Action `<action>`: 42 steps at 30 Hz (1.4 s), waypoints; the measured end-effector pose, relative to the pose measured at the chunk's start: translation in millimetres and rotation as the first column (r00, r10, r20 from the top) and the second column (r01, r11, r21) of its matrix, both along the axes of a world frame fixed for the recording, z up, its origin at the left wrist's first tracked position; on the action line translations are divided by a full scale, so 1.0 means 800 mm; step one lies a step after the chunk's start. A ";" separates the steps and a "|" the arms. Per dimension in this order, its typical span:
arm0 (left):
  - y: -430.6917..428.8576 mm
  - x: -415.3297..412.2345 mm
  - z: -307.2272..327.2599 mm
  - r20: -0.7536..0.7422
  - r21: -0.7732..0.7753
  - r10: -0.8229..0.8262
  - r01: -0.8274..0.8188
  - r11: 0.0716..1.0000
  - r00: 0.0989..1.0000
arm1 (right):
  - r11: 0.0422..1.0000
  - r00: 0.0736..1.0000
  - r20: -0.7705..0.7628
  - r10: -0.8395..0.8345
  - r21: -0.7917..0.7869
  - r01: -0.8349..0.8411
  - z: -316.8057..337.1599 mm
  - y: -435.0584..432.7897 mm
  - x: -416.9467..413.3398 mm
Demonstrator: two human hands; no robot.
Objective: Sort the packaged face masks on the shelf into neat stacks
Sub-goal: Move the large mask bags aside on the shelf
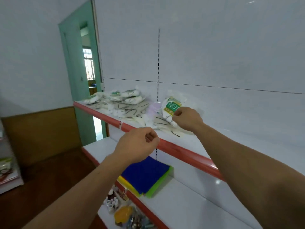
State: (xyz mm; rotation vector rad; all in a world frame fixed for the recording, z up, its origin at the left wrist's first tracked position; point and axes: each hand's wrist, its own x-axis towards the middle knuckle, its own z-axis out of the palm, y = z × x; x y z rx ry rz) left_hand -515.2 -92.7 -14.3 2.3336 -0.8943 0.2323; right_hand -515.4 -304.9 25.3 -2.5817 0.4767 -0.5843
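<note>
Head view: right hand (186, 119) pinches a green-labelled mask pack (171, 105) on the red-edged shelf (189, 152); left hand (137, 146), curled into an empty fist, hovers near the edge. More packs (122, 100) lie far left.

The mask packet (172, 106) reads "N95", upside down.

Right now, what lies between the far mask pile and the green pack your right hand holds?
Head view: between the far pile and the green pack, a pale lilac pack and flat black-lined packs lie.
</note>
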 end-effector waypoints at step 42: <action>-0.268 0.440 0.063 -0.324 -0.712 -0.740 0.362 0.601 0.590 | 0.796 0.757 0.247 -0.604 0.151 0.586 -0.001 -0.026 0.193</action>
